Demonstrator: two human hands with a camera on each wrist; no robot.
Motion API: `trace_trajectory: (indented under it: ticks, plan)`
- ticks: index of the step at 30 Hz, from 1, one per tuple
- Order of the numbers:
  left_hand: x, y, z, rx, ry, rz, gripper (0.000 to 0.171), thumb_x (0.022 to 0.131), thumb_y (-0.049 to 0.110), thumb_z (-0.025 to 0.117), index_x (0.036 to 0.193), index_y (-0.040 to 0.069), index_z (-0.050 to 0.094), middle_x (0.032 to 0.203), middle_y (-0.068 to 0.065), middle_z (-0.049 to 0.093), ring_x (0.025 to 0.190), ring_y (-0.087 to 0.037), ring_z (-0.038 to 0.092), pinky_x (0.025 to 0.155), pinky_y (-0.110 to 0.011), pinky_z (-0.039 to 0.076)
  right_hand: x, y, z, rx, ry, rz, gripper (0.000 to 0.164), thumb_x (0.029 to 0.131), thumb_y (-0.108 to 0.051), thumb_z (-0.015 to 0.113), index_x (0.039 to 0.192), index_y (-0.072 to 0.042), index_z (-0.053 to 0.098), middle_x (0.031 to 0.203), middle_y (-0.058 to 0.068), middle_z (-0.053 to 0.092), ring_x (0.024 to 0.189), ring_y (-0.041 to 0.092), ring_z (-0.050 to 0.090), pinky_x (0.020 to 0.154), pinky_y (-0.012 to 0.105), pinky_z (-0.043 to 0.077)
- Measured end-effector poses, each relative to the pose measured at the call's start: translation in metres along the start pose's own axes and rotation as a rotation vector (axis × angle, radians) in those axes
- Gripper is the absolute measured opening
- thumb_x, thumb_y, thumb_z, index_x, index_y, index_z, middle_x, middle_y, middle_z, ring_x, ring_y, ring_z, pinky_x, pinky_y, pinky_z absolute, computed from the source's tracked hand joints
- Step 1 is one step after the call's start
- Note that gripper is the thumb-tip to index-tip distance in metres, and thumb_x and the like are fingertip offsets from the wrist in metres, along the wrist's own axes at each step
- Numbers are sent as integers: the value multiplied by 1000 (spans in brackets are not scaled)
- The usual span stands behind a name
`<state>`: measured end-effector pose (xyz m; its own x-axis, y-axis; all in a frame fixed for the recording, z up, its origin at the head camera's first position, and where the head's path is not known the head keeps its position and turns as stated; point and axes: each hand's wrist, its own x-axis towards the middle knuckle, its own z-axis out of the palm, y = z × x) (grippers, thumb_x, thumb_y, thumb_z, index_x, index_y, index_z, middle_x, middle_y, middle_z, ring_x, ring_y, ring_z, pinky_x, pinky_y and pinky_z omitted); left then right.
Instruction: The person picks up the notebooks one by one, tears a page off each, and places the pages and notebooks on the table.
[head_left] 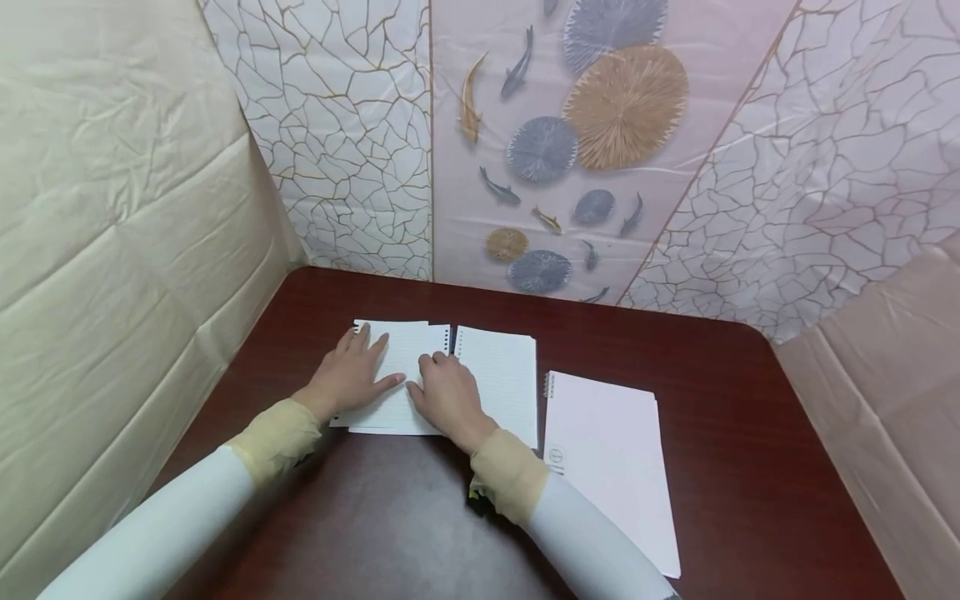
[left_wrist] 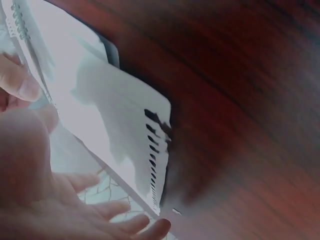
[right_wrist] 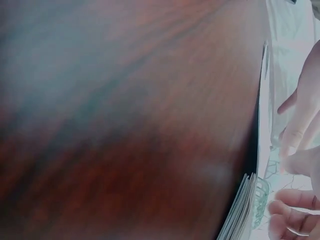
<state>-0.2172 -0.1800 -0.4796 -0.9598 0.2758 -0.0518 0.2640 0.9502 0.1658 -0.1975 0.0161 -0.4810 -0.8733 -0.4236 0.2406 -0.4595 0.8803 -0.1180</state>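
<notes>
A spiral notebook [head_left: 498,375] lies open on the table. Over its left page is a loose lined sheet [head_left: 397,346], its torn, punched edge [left_wrist: 152,155] facing left. My left hand [head_left: 345,379] rests on that sheet with fingers spread and thumb pointing right. Beside the notebook's binding, my right hand [head_left: 450,396] lies over the paper, fingers loosely bent and thumb close to the left thumb. No paper shows between its fingers [right_wrist: 287,215] in the right wrist view.
A second spiral pad [head_left: 607,450] with a pale cover lies right of the notebook, partly under the right forearm. A tiny paper scrap [left_wrist: 176,211] sits near the sheet's torn edge. Cloth-covered walls [head_left: 352,142] stand around the dark red table [head_left: 360,517].
</notes>
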Motion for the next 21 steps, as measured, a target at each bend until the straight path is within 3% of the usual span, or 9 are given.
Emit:
trace_trajectory:
  ticks: [5,9,15,21]
  plan:
    - [-2,5,2,-1,-42,79,83,99,63,50,160,10,31,166,-30,14,148,-54,12,110,-73,31,-5,4,-2,-113,-38,-73,48,96,-51,64,122,-11,67,130,11,63,122,31,51,96,51,47]
    - [-4,6,2,0,-81,103,83,99,64,50,161,14,29,167,-28,11,149,-53,11,110,-75,28,-6,11,-5,-140,-116,-106,63,96,-58,59,140,-12,58,155,12,47,146,38,32,113,63,33]
    - [-7,6,3,25,-141,123,88,97,68,50,162,16,24,167,-28,8,149,-52,9,111,-75,26,-6,21,-6,-151,-290,-135,82,95,-70,50,155,-14,42,166,10,30,153,37,15,119,66,20]
    - [-11,2,0,43,-184,118,89,97,67,51,163,13,23,167,-29,7,148,-53,8,112,-75,24,-7,25,-3,-155,-355,-157,87,97,-72,44,159,-13,35,167,9,28,154,35,12,121,65,17]
